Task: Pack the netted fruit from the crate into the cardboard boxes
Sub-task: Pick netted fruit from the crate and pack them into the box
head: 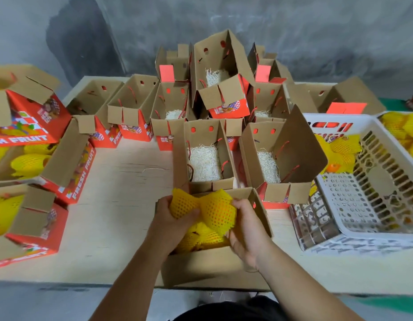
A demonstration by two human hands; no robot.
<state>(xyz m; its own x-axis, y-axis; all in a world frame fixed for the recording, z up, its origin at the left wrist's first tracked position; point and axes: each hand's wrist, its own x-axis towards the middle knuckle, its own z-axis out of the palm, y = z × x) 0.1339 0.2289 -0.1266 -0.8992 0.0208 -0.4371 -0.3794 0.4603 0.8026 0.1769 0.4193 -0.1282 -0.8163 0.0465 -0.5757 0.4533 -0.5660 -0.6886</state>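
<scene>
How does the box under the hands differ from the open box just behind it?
The near box already holds netted fruit, and both hands work over it; the box behind holds only pale shredded filler and is untouched. Both are open brown cardboard.

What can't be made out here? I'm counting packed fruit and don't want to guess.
- Head view: the nearest cardboard box holds netted fruit, but both hands, left hand and right hand, and the raised netted fruit cover its inside, so no count.
- The filled boxes on the left are blurred and cut by the frame edge.
- The white crate hides its fruit behind a box flap and its own wall.
</scene>
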